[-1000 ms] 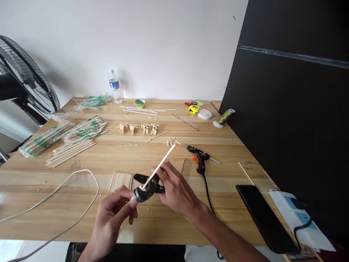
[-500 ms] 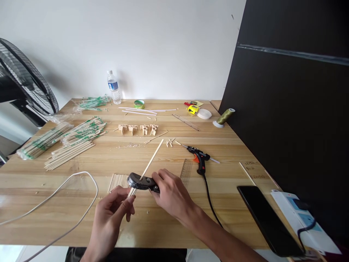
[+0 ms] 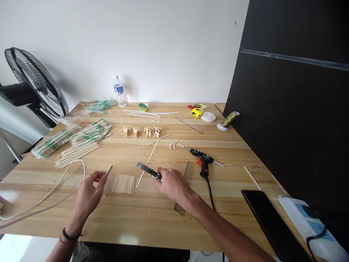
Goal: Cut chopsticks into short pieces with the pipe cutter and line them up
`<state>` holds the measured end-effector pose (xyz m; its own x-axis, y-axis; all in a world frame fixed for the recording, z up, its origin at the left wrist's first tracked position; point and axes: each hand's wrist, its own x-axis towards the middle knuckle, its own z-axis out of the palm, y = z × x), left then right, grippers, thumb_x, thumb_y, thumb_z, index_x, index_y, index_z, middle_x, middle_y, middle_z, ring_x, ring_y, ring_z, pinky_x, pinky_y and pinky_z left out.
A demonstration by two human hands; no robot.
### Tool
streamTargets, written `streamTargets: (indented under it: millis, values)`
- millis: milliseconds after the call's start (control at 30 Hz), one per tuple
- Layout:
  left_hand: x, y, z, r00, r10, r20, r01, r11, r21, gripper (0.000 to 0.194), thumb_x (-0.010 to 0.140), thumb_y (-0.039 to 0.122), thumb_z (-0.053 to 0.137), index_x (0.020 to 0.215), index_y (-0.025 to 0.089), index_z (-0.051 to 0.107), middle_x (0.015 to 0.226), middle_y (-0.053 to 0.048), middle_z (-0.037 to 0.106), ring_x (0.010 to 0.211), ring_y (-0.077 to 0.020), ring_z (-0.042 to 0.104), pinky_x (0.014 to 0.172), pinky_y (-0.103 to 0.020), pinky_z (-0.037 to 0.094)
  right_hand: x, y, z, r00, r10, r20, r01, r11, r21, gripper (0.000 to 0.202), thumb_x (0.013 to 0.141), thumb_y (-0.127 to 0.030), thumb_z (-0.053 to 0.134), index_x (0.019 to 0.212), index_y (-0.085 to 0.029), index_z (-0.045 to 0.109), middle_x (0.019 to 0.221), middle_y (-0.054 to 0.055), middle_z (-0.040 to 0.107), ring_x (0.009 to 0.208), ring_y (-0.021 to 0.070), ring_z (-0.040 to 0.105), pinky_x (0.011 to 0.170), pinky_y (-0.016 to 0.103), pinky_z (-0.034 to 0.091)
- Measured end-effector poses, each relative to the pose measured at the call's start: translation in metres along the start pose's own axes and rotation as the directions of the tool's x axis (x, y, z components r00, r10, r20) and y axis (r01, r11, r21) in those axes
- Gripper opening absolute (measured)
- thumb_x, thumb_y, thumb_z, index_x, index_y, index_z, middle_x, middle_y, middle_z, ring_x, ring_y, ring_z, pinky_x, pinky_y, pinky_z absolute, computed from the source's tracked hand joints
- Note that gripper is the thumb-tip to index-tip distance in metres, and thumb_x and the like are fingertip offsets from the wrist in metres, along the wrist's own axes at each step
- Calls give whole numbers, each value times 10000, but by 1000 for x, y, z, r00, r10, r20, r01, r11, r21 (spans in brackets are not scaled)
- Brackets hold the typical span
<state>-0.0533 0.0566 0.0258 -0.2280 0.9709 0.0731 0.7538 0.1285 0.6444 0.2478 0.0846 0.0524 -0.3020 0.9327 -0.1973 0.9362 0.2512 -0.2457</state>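
Between the thumb and fingers of my left hand (image 3: 92,190) is a short wooden stick piece (image 3: 109,169), left of a flat row of cut sticks (image 3: 124,184). My right hand (image 3: 173,183) is wrapped round dark cutting pliers (image 3: 149,171), whose head points to the left. A longer stick (image 3: 148,162) lies slanted on the table, passing by the head of the pliers. Behind it stand small stick assemblies (image 3: 137,131) in a line. Several short pieces (image 3: 173,145) lie loose near the tip of the glue gun (image 3: 202,160).
Bundles of sticks (image 3: 91,131) and a white cable (image 3: 58,191) lie at left. A bottle (image 3: 119,91) stands at the back. On the right are a thread spool (image 3: 229,120), a black phone (image 3: 272,222) and a power strip (image 3: 308,222). A clear ruler (image 3: 188,173) lies by my right forearm.
My left hand has moved left, away from the pliers, with a short piece. The longer stick, earlier upright between the pliers' jaws, now lies on the table. The row of cut sticks is uncovered.
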Motion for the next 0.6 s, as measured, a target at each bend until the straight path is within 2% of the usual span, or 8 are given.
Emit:
streamTargets:
  millis: [33,100,200,267,300,367,467,600]
  values:
    - [8,-11,-2,998,34,-45,-28,992,119,371,906,538,555,938,208,722,907,-89,771,849,-291,710,769,-394,545,0,1,1,1000,2,12,-2,1000,-13,276,1031,-356,523,1028,-162,720,914,140,795,842,286,769,687,317,476]
    - [21,-28,-3,995,66,-78,-49,977,208,325,885,486,564,889,200,719,955,-119,747,936,-335,689,860,-461,537,1,2,2,999,6,36,-5,1000,-30,274,1027,-361,533,1033,-164,724,927,149,795,853,292,771,702,318,486]
    - [27,-30,2,986,106,-131,-71,966,249,321,880,444,579,996,175,712,1119,-173,694,1167,-429,596,1003,-592,462,1,3,1,998,1,64,2,999,-44,267,1014,-356,556,1064,-162,732,956,164,795,886,305,773,735,324,503]
    - [20,-15,8,970,199,-142,-162,958,238,368,919,426,571,1135,150,682,1236,-197,650,1251,-443,549,1058,-621,423,2,2,0,997,-7,81,11,998,-57,270,1005,-345,564,1079,-155,741,981,177,795,911,315,774,754,330,513]
    - [13,-3,13,945,298,-135,-268,942,203,390,950,408,557,1191,120,661,1262,-219,635,1256,-443,554,1068,-622,419,2,2,-1,996,-11,89,17,998,-64,270,999,-339,569,1071,-150,749,987,185,794,914,321,775,756,333,517]
    - [-3,28,25,897,438,-50,-429,894,131,362,1007,378,537,1305,186,606,1330,-151,630,1255,-334,596,1094,-497,456,1,0,-3,994,-23,103,31,997,-74,270,983,-331,582,1037,-140,765,973,198,796,896,336,781,740,339,523]
    - [-24,70,50,755,654,45,-655,756,10,434,1016,305,550,1441,231,503,1463,-150,568,1325,-327,541,1084,-502,452,-1,-2,-6,993,-47,112,56,996,-75,272,969,-334,590,1033,-143,773,925,193,803,860,342,790,703,336,524]
    - [-28,95,82,703,710,53,-711,702,28,409,995,298,581,1389,194,540,1454,-187,564,1286,-347,561,1034,-524,478,-8,-1,-9,992,-53,111,61,996,-71,285,972,-355,578,1049,-157,769,918,180,809,846,329,797,675,315,520]
